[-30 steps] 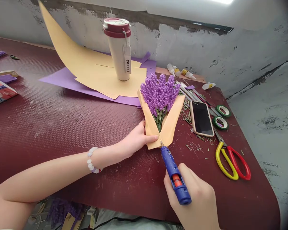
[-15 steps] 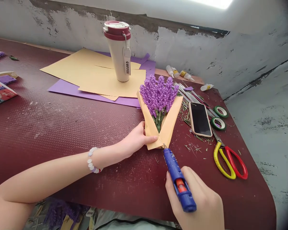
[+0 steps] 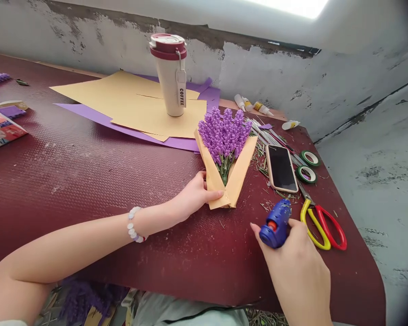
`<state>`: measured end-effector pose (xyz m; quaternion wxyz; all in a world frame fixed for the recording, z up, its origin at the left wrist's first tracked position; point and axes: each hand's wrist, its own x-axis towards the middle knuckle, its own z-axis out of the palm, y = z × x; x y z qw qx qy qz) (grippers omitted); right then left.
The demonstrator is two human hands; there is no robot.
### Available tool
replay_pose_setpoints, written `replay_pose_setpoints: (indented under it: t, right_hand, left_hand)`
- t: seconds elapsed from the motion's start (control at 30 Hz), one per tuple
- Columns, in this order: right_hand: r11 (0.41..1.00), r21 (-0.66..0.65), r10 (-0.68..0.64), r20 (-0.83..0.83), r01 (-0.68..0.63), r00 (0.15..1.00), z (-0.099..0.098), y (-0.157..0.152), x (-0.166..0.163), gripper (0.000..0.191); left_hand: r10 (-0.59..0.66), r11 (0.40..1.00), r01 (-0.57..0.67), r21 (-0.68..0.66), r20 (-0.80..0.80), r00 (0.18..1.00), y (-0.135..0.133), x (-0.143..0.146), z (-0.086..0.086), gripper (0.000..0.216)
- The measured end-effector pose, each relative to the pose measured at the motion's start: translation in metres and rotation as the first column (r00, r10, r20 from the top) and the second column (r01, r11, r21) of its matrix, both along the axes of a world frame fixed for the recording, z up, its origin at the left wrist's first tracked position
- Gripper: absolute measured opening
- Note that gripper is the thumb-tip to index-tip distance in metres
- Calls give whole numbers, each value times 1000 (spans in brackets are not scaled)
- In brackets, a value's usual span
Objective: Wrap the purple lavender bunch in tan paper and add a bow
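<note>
Item: one left hand [image 3: 195, 195], fingers together and laid across the lower part of a kraft-paper wrap [image 3: 219, 185]; the thumb is out of sight, so whether it pinches the paper cannot be told. Item: that wrap, folded as a cone around a bunch of purple craft lavender [image 3: 224, 133], lying on a maroon tabletop [image 3: 88, 163] at the edge of a purple paper sheet [image 3: 177, 143]. Its folds look to depend on that hand, and if the hand lifted before any bond had set, they could spring open. Item: one right hand [image 3: 294, 260], fingers curled tightly around a blue hot-glue gun [image 3: 275, 225], one digit stretched out, the gun held clear of the wrap with its nozzle hidden. A hot tip swung carelessly could touch the nearby yellow-and-red scissors [image 3: 313, 222] or the phone [image 3: 281, 168]. Loose stem clippings [image 3: 263, 158] lie scattered close by and might stick to soft glue. A beaded bracelet [image 3: 133, 224] on the left wrist could also catch a stray glue thread.
</note>
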<state>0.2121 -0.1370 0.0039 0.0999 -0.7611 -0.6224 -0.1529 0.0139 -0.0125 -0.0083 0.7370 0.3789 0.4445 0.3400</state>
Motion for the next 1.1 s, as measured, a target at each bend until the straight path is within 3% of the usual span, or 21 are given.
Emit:
replay_pose_setpoints:
  t: [0.13, 0.2, 0.3, 0.37, 0.47, 0.53, 0.7, 0.97, 1.1]
  right_hand:
    - [979, -105, 192, 184, -175, 964, 11, 1, 5, 72]
    - [958, -89, 283, 182, -271, 941, 18, 4, 6, 69]
    - [888, 6, 459, 16, -460, 888, 20, 22, 5, 44]
    - [813, 29, 581, -113, -582, 806, 15, 40, 5, 34]
    - [704, -26, 684, -242, -710, 688, 5, 60, 4, 49]
    - [670, -30, 704, -289, -742, 648, -2, 64, 4, 59]
    - [671, -13, 713, -260, -741, 651, -16, 58, 5, 70]
    - [702, 9, 709, -95, -712, 698, -15, 61, -6, 56]
    - [717, 12, 695, -94, -697, 713, -15, 61, -9, 55]
  left_hand:
    - [23, 1000, -23, -16, -16, 1000, 0, 1, -2, 54]
    - [28, 999, -29, -23, -16, 999, 0, 2, -1, 52]
    - [21, 1000, -21, -22, -8, 1000, 1, 2, 0, 52]
    - [21, 1000, -21, -18, -2, 1000, 1, 2, 1, 52]
    - [18, 1000, -18, -18, -2, 1000, 1, 1, 2, 51]
    - [11, 1000, -11, -21, -7, 1000, 1, 0, 3, 52]
    - [13, 999, -14, -30, -18, 1000, 2, 0, 5, 52]
    - [-13, 999, 13, -29, -2, 1000, 1, 1, 7, 53]
    - [-17, 1000, 17, -26, -10, 1000, 1, 1, 6, 52]
